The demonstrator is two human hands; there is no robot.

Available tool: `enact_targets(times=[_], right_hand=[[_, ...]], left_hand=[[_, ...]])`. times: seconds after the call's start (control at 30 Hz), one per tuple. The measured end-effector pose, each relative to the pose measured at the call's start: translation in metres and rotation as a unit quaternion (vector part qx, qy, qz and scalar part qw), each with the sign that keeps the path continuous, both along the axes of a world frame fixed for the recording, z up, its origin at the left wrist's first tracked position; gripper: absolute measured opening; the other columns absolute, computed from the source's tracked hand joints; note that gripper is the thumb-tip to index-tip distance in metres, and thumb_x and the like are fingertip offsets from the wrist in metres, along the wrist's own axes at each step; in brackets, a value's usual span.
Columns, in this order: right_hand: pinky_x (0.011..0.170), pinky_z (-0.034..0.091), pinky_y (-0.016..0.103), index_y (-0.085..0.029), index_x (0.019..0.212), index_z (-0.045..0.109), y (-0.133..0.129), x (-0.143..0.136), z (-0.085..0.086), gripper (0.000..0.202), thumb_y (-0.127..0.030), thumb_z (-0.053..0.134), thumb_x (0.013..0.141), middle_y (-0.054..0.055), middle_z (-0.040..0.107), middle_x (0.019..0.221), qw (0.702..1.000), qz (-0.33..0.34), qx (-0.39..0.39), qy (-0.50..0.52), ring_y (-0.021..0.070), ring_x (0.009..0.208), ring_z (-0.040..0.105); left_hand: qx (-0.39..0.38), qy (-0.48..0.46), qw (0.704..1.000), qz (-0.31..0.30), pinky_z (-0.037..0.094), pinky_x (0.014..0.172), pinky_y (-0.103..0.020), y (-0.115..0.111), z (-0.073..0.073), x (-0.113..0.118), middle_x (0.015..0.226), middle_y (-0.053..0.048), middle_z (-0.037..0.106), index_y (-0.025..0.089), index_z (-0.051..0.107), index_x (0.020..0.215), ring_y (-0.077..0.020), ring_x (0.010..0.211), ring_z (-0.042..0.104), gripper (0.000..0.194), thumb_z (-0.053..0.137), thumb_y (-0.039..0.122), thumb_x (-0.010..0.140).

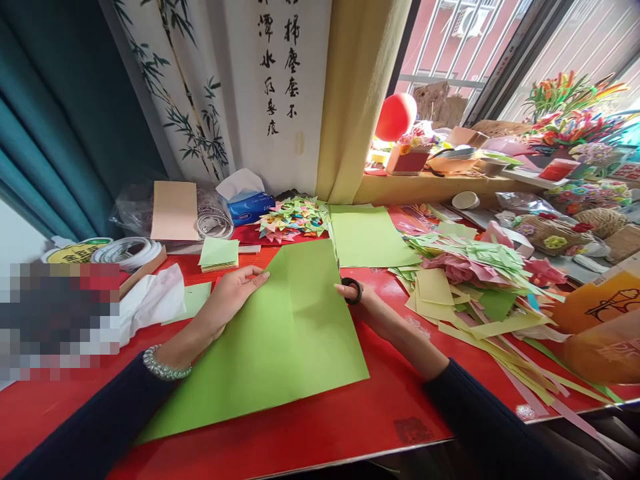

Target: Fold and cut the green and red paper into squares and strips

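Note:
A large sheet of green paper (270,333), with a faint crease down its middle, spreads at an angle over the red table in front of me. My left hand (240,290) pinches its upper left edge, thumb on top and fingers partly hidden. On the opposite side, my right hand (360,297) is closed at the paper's right edge. A black loop, apparently the handle of scissors (353,291), shows around its fingers; no blades are visible. Just beyond my left hand sits a stack of small pale green paper squares (219,255).
More green sheets (370,237) lie behind the paper. A pile of folded paper stars (295,219) stands near a blue tissue pack (250,207). Heaped paper scraps and strips (470,267) cover the right side, beside orange bags (600,320). White tissue (150,303) lies left.

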State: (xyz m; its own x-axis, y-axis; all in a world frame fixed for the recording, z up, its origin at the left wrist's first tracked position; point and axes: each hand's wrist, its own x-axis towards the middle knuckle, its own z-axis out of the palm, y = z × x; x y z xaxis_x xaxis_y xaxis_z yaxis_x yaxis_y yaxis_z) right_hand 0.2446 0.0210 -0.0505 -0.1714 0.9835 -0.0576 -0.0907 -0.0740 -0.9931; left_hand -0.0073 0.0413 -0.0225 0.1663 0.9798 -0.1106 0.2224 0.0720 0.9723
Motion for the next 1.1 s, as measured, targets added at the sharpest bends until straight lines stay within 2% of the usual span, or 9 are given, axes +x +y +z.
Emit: enact_targets(times=[0.1, 0.23, 0.4, 0.57, 0.67, 0.83, 0.93, 1.03, 1.1], right_hand=[[0.050, 0.042, 0.022, -0.020, 0.078, 0.054, -0.001, -0.001, -0.001, 0.024, -0.033, 0.069, 0.064, -0.005, 0.050, 0.062, 0.995, 0.020, -0.064, 0.071, 0.0084, 0.052, 0.047], [0.057, 0.043, 0.020, -0.020, 0.084, 0.056, -0.003, -0.003, 0.001, 0.025, -0.024, 0.069, 0.063, -0.004, 0.056, 0.071, 0.995, 0.026, -0.054, 0.083, 0.0090, 0.062, 0.052], [0.056, 0.042, 0.022, -0.023, 0.096, 0.054, 0.000, 0.006, 0.006, 0.036, -0.022, 0.068, 0.063, -0.002, 0.059, 0.077, 0.997, -0.049, 0.038, 0.051, 0.0117, 0.064, 0.053], [0.059, 0.044, 0.025, -0.026, 0.101, 0.052, 0.005, 0.023, 0.010, 0.038, -0.028, 0.065, 0.066, -0.002, 0.060, 0.087, 0.983, -0.138, 0.105, 0.059, 0.0131, 0.066, 0.054], [0.057, 0.043, 0.024, -0.027, 0.099, 0.052, 0.007, 0.026, 0.011, 0.036, -0.032, 0.066, 0.065, -0.003, 0.058, 0.082, 0.978, -0.165, 0.117, 0.050, 0.0118, 0.063, 0.053], [0.060, 0.044, 0.024, -0.025, 0.094, 0.051, 0.007, 0.038, 0.018, 0.028, -0.036, 0.061, 0.070, -0.004, 0.051, 0.070, 0.961, -0.220, 0.166, 0.011, 0.0103, 0.062, 0.052], [0.051, 0.042, 0.023, -0.023, 0.091, 0.052, -0.002, 0.046, 0.026, 0.024, -0.043, 0.051, 0.077, -0.003, 0.049, 0.063, 0.973, -0.156, 0.168, -0.005, 0.0101, 0.054, 0.048], [0.040, 0.035, 0.022, -0.018, 0.094, 0.055, -0.015, 0.041, 0.029, 0.033, -0.045, 0.049, 0.077, 0.000, 0.052, 0.062, 0.993, 0.007, 0.111, -0.048, 0.0120, 0.051, 0.049], [0.038, 0.032, 0.021, -0.015, 0.096, 0.058, -0.024, 0.031, 0.027, 0.036, -0.045, 0.053, 0.075, 0.002, 0.055, 0.063, 0.989, 0.095, 0.062, -0.093, 0.0128, 0.051, 0.051]], left_hand=[[0.043, 0.060, 0.997, 0.015, 0.043, 0.055, -0.023, 0.001, -0.002, 0.001, 0.073, 0.001, 0.063, 0.020, 0.058, 0.085, -0.0147, 0.063, 0.058, 0.035, 0.056, 0.052, 0.071], [0.048, 0.057, 0.997, 0.005, 0.046, 0.058, -0.023, -0.002, 0.000, 0.004, 0.075, 0.001, 0.065, 0.020, 0.058, 0.082, -0.0158, 0.067, 0.060, 0.032, 0.057, 0.050, 0.071], [-0.132, -0.087, 0.985, -0.070, 0.053, 0.065, -0.031, -0.014, 0.019, 0.006, 0.089, -0.004, 0.069, 0.021, 0.057, 0.101, -0.0200, 0.073, 0.066, 0.041, 0.068, 0.038, 0.065], [-0.245, -0.049, 0.961, -0.123, 0.054, 0.069, -0.035, -0.018, 0.022, 0.004, 0.088, -0.006, 0.071, 0.020, 0.063, 0.097, -0.0268, 0.080, 0.066, 0.044, 0.075, 0.030, 0.056], [-0.231, -0.013, 0.965, -0.123, 0.055, 0.063, -0.033, -0.017, 0.014, 0.004, 0.082, -0.006, 0.072, 0.020, 0.068, 0.087, -0.0276, 0.076, 0.067, 0.036, 0.074, 0.032, 0.054], [-0.157, 0.018, 0.986, -0.061, 0.055, 0.057, -0.033, -0.003, 0.003, -0.009, 0.080, -0.008, 0.072, 0.017, 0.068, 0.085, -0.0283, 0.073, 0.067, 0.039, 0.075, 0.035, 0.052], [-0.162, -0.014, 0.986, -0.030, 0.056, 0.061, -0.035, 0.005, 0.004, -0.019, 0.082, -0.009, 0.071, 0.016, 0.065, 0.088, -0.0285, 0.076, 0.067, 0.041, 0.076, 0.035, 0.053], [-0.158, -0.070, 0.985, -0.011, 0.057, 0.064, -0.035, 0.007, 0.013, -0.025, 0.087, -0.009, 0.071, 0.017, 0.064, 0.094, -0.0271, 0.078, 0.067, 0.042, 0.076, 0.030, 0.056], [-0.148, -0.083, 0.986, 0.007, 0.058, 0.063, -0.034, 0.006, 0.020, -0.026, 0.088, -0.010, 0.071, 0.017, 0.064, 0.093, -0.0268, 0.076, 0.067, 0.041, 0.076, 0.029, 0.056]])
